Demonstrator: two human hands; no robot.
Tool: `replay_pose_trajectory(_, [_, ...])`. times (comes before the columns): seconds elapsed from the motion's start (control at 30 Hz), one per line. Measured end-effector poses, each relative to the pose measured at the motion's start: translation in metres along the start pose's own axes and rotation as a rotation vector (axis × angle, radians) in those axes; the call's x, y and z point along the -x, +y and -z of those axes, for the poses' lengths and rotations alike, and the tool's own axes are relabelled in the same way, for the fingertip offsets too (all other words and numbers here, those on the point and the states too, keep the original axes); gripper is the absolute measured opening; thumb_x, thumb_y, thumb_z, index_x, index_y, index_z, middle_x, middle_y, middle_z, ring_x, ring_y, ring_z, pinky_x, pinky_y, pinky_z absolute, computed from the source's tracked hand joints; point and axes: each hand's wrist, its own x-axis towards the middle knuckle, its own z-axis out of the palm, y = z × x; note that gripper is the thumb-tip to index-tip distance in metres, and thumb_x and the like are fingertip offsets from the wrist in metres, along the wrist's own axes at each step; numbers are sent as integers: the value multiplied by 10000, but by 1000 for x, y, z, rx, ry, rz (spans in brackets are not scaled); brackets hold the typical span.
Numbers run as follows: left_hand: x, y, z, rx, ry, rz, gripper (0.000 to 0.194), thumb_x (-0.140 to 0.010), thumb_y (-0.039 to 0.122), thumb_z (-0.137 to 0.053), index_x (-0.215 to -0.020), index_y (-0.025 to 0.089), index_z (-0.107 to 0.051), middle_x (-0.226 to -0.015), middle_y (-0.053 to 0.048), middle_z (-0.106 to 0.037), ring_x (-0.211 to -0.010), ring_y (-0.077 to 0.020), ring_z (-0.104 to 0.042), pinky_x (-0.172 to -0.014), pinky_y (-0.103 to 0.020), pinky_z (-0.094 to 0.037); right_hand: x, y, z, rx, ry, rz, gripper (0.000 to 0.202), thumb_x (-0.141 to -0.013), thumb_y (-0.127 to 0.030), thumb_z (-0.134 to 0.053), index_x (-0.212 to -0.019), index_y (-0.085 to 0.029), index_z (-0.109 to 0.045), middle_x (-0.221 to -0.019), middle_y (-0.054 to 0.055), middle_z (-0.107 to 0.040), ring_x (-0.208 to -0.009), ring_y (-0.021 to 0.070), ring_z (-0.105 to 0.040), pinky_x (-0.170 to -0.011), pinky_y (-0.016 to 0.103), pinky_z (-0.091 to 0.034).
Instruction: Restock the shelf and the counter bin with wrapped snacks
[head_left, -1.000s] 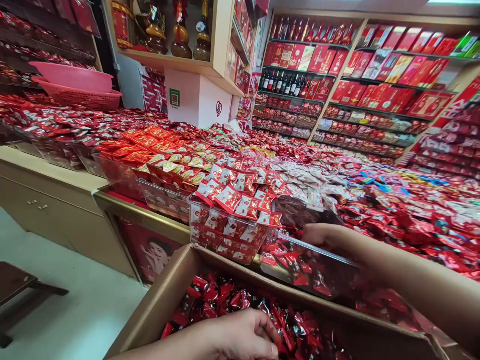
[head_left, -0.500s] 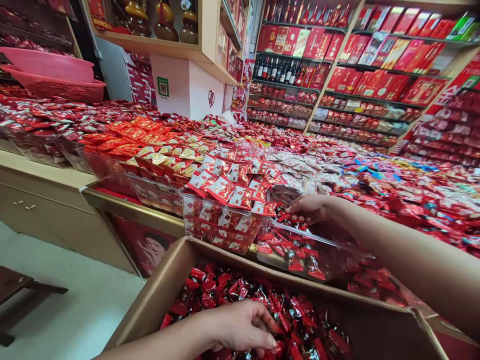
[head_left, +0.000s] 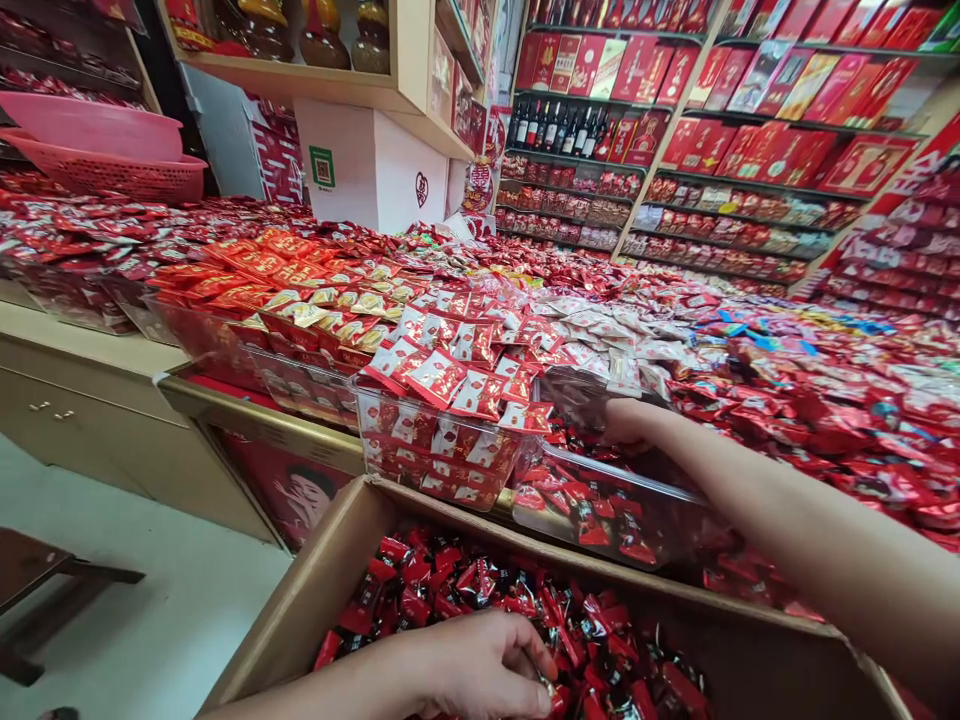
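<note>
My left hand [head_left: 480, 665] is down in an open cardboard box [head_left: 315, 585], its fingers curled around a few of the red wrapped candies [head_left: 480, 580] that fill it. My right hand [head_left: 637, 422] reaches palm down into a clear plastic bin [head_left: 616, 471] just behind the box. That bin is partly filled with the same red candies. The fingertips of my right hand are low inside the bin, and I cannot tell whether they hold anything. To the left of this bin, a second clear bin [head_left: 442, 445] is heaped with red and white packets.
Rows of bins of red sweets cover the counter [head_left: 90, 345]. Pink baskets [head_left: 97, 150] stand at the far left. Shelves of red gift boxes [head_left: 750, 140] and bottles [head_left: 555, 135] line the back wall. A dark bench [head_left: 37, 580] stands on the white floor [head_left: 150, 620].
My right hand rose to the bin's back edge, then sank lower into the bin. My left hand stayed in the box, its fingers closing tighter on candies. The camera shifted slightly.
</note>
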Motion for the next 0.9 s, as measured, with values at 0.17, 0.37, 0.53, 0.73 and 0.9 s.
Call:
replay_pose_trajectory(0.17, [0,0,1,14,10,7,265,-614,234,-645,-861,162,-586,-619,54,-531,-561,-73,-463,-562,-219,-327,3,-5,-6,143,-109,-111,166,-811,-262,-531,-886,-118,-566,-860,30,-598,-738,126,-577,-652,308,-502])
replay_pose_trajectory(0.37, [-1,0,2,9,39,18,260,-582,184,-641,-833,162,-576,-620,52,-551,-560,-83,-480,-558,-223,-332,8,-11,-2,185,40,169,273,-762,-337,-582,-959,-147,-570,-984,45,-592,-918,182,-546,-830,388,-435])
replay_pose_trajectory(0.53, [-1,1,2,-10,28,19,249,-592,204,-627,-832,159,-580,-617,49,-542,-558,-84,-485,-544,-221,-332,1,-8,-9,149,2,250,353,-730,-320,-620,-1036,-156,-556,-912,36,-613,-816,169,-578,-753,355,-471])
replay_pose_trajectory(0.73, [-4,-5,3,-100,49,6,286,-593,235,-620,-871,178,-587,-635,42,-543,-576,-96,-480,-547,-215,-360,7,-11,-1,125,43,239,210,-774,-297,-566,-915,-143,-591,-858,23,-616,-799,159,-573,-747,348,-466])
replay_pose_trajectory(0.9, [-6,-12,7,-341,87,-37,324,-591,284,-601,-906,210,-615,-678,31,-560,-574,-103,-450,-536,-210,-384,28,-20,17,80,89,226,192,-777,-290,-543,-890,-142,-590,-820,34,-619,-743,151,-574,-699,327,-465])
